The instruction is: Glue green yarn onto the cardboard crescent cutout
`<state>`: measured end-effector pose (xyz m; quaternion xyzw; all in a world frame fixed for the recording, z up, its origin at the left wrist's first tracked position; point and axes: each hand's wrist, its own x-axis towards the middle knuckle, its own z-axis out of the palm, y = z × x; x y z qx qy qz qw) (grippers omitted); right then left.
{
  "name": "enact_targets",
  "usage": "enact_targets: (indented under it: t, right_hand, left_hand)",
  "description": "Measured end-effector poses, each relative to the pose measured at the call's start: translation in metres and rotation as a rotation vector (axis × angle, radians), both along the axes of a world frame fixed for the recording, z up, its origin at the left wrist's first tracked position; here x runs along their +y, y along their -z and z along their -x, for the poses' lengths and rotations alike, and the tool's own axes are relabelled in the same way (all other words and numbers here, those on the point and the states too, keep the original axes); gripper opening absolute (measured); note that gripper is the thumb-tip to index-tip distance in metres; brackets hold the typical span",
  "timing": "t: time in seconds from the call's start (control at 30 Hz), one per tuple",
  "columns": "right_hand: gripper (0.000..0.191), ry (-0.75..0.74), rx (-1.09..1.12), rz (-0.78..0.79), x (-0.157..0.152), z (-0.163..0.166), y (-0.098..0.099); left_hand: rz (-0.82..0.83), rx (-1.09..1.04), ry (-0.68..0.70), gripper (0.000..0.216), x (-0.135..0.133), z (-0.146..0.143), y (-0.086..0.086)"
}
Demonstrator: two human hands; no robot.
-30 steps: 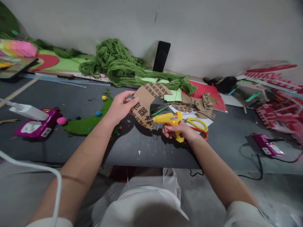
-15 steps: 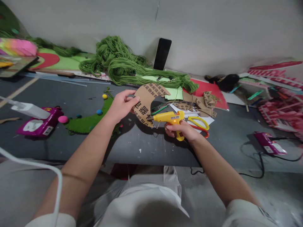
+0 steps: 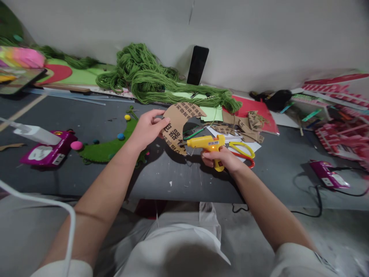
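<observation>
Two grips show: left hand pinches cardboard, right hand wraps a glue gun (lit). Gluing seems underway; next calls for steadiness.

Behind the cardboard cutout, some fingertips of your left hand are hidden; your left forearm covers part of the green felt crescent. You cannot read the tiny label on the yellow glue gun. The blurred pink pile runs past the right edge.
</observation>
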<state>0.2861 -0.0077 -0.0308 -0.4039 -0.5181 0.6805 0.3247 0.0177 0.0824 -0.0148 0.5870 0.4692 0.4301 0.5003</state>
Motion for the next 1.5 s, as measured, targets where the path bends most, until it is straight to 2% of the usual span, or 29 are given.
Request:
enact_targets:
  t: [0.23,0.5,0.7,1.13,1.5]
  right_hand:
    - [0.031,0.009,0.041,0.06,-0.001,0.0015,-0.0014]
    - [0.024,0.008,-0.004,0.04,0.0009,-0.0025,-0.0024]
    - [0.027,0.023,-0.013,0.027,0.0017,-0.0017,-0.0012]
    - [0.032,-0.042,-0.019,-0.032,0.0024,0.0003,-0.0014]
    - [0.033,0.002,0.006,0.006,0.0015,0.0005,-0.0006]
  left_hand:
    - [0.011,-0.028,0.012,0.037,0.0005,0.0001,-0.0002]
    - [0.018,-0.012,-0.012,0.038,-0.001,-0.001,-0.0028]
    - [0.006,-0.011,0.001,0.038,-0.0004,-0.0012,-0.0009]
    - [0.004,-0.012,0.001,0.036,0.0004,-0.0005,0.0007]
    - [0.005,-0.007,-0.001,0.036,-0.0006,-0.0006,-0.001]
